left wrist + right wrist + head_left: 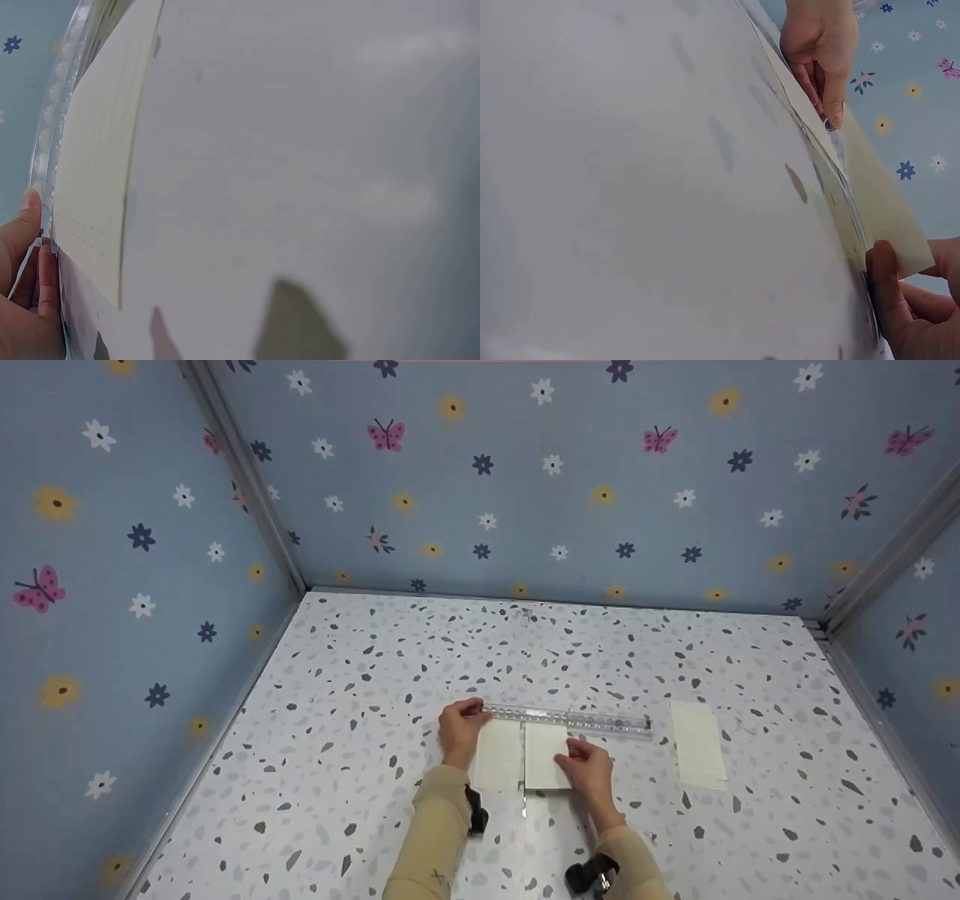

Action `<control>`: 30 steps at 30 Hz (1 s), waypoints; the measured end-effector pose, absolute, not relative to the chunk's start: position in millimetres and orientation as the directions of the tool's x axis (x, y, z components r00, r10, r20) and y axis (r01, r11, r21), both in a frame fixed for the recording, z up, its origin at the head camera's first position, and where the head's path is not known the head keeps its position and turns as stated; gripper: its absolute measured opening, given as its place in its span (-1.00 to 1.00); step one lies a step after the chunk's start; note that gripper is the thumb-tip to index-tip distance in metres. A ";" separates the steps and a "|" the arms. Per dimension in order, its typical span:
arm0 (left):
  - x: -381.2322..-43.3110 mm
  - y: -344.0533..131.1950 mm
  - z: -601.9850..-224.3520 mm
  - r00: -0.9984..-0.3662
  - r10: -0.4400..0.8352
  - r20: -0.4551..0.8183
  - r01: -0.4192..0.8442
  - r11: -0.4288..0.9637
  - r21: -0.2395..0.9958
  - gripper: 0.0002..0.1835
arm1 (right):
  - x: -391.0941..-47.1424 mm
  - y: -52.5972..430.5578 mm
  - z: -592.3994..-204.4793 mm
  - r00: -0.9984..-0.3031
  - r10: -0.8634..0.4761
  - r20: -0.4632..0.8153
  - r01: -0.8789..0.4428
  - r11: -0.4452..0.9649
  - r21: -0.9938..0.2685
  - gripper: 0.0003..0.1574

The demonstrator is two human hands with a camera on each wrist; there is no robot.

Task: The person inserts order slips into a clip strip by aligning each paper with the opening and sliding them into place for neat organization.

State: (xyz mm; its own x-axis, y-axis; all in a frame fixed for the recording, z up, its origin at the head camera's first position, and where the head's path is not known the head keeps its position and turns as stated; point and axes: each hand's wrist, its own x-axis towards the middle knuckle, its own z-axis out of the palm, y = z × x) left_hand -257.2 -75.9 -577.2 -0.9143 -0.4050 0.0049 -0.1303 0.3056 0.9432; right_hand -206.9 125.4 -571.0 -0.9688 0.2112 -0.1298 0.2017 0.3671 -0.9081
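Observation:
A long clear plastic strip [607, 724] with a row of round shapes along it lies across the table. My left hand [459, 730] pinches its left end between thumb and fingers; the left wrist view shows the thumb [30, 206] right at that end. Below the strip are two cream paper pieces side by side: a lined left sheet [496, 757] and a plainer right one [546, 757]. My right hand [589, 769] pinches the right paper at its right edge. In the right wrist view this cream paper [885, 210] stands tilted up from the table.
Another small stack of cream paper [699, 746] lies on the right, its lower corners slightly fanned. The speckled white table [360, 697] meets blue flowered panels [517, 487] at the back and sides. Dark wrist devices [476, 810] sit on both forearms.

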 end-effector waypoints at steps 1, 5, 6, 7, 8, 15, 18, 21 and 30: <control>-257.3 -76.0 -577.3 -0.914 -0.405 0.003 -0.133 0.308 0.942 -0.73 | -207.0 125.3 -571.0 -0.969 0.210 -0.131 0.202 0.369 -0.907 -0.51; -258.3 -76.1 -576.9 -0.913 -0.408 -0.009 -0.144 0.301 0.943 -0.74 | -207.5 124.5 -571.1 -0.966 0.210 -0.149 0.220 0.368 -0.903 -0.50; -258.5 -76.1 -577.2 -0.913 -0.408 -0.010 -0.145 0.302 0.942 -0.74 | -207.6 124.5 -571.5 -0.968 0.206 -0.146 0.216 0.373 -0.902 -0.50; -258.8 -76.0 -577.4 -0.913 -0.408 -0.013 -0.148 0.300 0.942 -0.74 | -207.7 124.3 -571.8 -0.967 0.208 -0.145 0.216 0.371 -0.903 -0.50; -259.1 -75.9 -577.5 -0.913 -0.409 -0.015 -0.149 0.298 0.943 -0.75 | -207.7 124.1 -572.0 -0.967 0.209 -0.143 0.214 0.371 -0.904 -0.50; -257.3 -75.9 -577.0 -0.915 -0.402 -0.008 -0.138 0.296 0.945 -0.74 | -207.1 123.5 -573.2 -0.973 0.210 -0.100 0.174 0.374 -0.911 -0.53; -256.1 -75.7 -576.3 -0.917 -0.399 -0.014 -0.143 0.295 0.945 -0.74 | -206.5 123.0 -573.6 -0.974 0.209 -0.090 0.164 0.369 -0.915 -0.54; -255.6 -75.6 -575.7 -0.916 -0.401 -0.018 -0.149 0.296 0.944 -0.74 | -206.6 122.5 -573.7 -0.973 0.210 -0.094 0.167 0.364 -0.916 -0.54; -257.0 -76.2 -576.2 -0.917 -0.399 -0.003 -0.142 0.319 0.937 -0.73 | -206.5 120.2 -572.7 -0.969 0.214 -0.123 0.192 0.345 -0.919 -0.53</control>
State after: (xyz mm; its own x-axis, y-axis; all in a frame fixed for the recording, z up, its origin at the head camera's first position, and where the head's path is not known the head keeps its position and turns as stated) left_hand -257.0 -76.2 -576.2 -0.9170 -0.3989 -0.0033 -0.1423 0.3192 0.9369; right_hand -206.5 120.2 -572.7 -0.9692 0.2136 -0.1225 0.1922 0.3454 -0.9186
